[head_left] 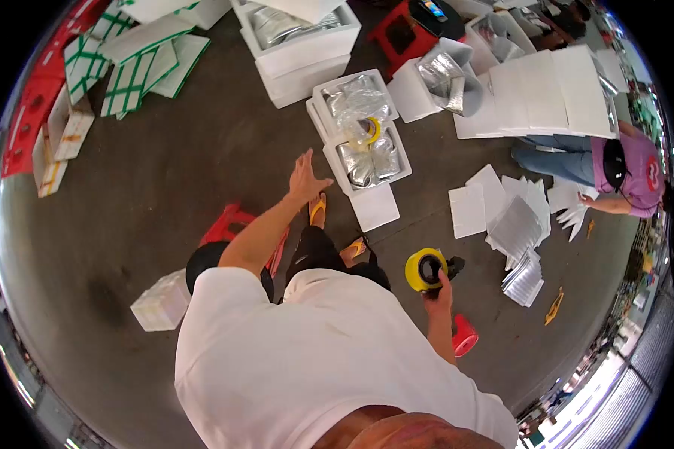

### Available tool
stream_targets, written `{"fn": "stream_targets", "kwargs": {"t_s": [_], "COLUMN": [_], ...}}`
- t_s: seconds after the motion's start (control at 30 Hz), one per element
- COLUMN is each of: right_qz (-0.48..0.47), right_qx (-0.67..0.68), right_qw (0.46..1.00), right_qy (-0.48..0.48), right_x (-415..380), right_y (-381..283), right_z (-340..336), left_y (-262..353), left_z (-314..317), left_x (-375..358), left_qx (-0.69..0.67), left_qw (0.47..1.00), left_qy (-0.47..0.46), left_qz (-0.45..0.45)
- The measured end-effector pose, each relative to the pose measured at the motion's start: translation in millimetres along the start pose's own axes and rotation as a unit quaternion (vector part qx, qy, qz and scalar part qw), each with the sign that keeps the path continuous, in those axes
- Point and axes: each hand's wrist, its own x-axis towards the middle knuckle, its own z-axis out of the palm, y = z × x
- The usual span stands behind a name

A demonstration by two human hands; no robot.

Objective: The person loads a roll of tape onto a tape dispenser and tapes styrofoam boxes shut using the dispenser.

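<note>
My right hand [438, 296] is closed on a tape dispenser [427, 268] that carries a big roll of yellow tape, held out to the right of my body. My left hand [306, 179] reaches forward in the air, its fingers spread and nothing in them. Just beyond it, two open white foam boxes [406, 163] stand side by side, packed with silver foil bags [358, 164] and clear plastic. On top of these lies a loose roll of yellow tape [373, 130]. A white foam lid [374, 207] is on the floor against the nearer box.
Stacked foam boxes [304, 71] stand ahead, with more boxes [532, 97] at the right. Foam sheets and foil pouches [517, 228] litter the floor near a person in a purple shirt [629, 172]. Red stools [228, 224] flank me; green-taped panels [138, 71] lie far left.
</note>
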Motion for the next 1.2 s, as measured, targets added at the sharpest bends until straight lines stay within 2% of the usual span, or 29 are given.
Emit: {"fn": "stream_targets", "kwargs": {"t_s": [0.07,0.2,0.33,0.37,0.43,0.5,0.57,0.63,0.7,0.77,0.8,0.83,0.9,0.93,0.97,1.03,1.07,1.1,1.17,1.2], "right_qz": [0.012,-0.002,0.019,0.019,0.029,0.035,0.063,0.055,0.035,0.062,0.061,0.052,0.033,0.033,0.031,0.023,0.013,0.012,0.0,-0.001], "right_qx": [0.026,0.134,0.152,0.157,0.151,0.152,0.153,0.177,0.17,0.171,0.171,0.168,0.163,0.174,0.186,0.18,0.166,0.175,0.173,0.181], "right_qw": [0.999,0.99,0.98,0.976,0.971,0.962,0.957,0.952,0.961,0.942,0.938,0.955,0.952,0.951,0.949,0.951,0.956,0.953,0.95,0.952], "right_qy": [0.022,0.045,0.13,0.148,0.183,0.223,0.237,0.244,0.215,0.281,0.294,0.241,0.255,0.255,0.252,0.249,0.242,0.248,0.26,0.249], "right_x": [-3,-11,-16,-16,-32,-36,-35,-32,-31,-25,-19,-6,5,10,15,21,24,27,32,32], "right_y": [14,24,63,67,75,91,104,111,119,113,102,119,110,111,111,103,100,100,102,95], "right_z": [-26,-37,-97,-103,-95,-94,-99,-99,-101,-89,-70,-95,-84,-87,-87,-79,-77,-77,-78,-69], "left_y": [11,76,115,122,117,110,95,89,92,88,89,94,100,77,77,23,20,-6,-81,-108], "left_z": [-4,3,44,61,100,135,170,185,200,206,206,205,203,207,198,211,190,187,222,242], "left_x": [37,132,203,222,248,272,286,286,279,261,251,247,249,265,276,338,346,356,392,403], "left_qx": [0.077,0.147,0.324,0.361,0.4,0.411,0.437,0.415,0.41,0.438,0.472,0.475,0.435,0.374,0.316,0.277,0.018,0.133,0.158,0.034], "left_qw": [0.989,0.978,0.923,0.903,0.881,0.875,0.861,0.871,0.87,0.86,0.835,0.829,0.871,0.901,0.926,0.929,0.953,0.952,0.938,0.959], "left_qy": [0.045,0.024,-0.111,-0.148,-0.165,-0.209,-0.235,-0.249,-0.25,-0.155,-0.146,-0.155,-0.161,-0.146,-0.186,-0.227,-0.301,-0.208,-0.236,-0.236], "left_qz": [0.115,0.148,0.173,0.182,0.192,0.148,0.107,0.084,0.112,0.21,0.241,0.25,0.162,0.166,0.091,0.096,0.017,0.183,0.199,0.154]}}
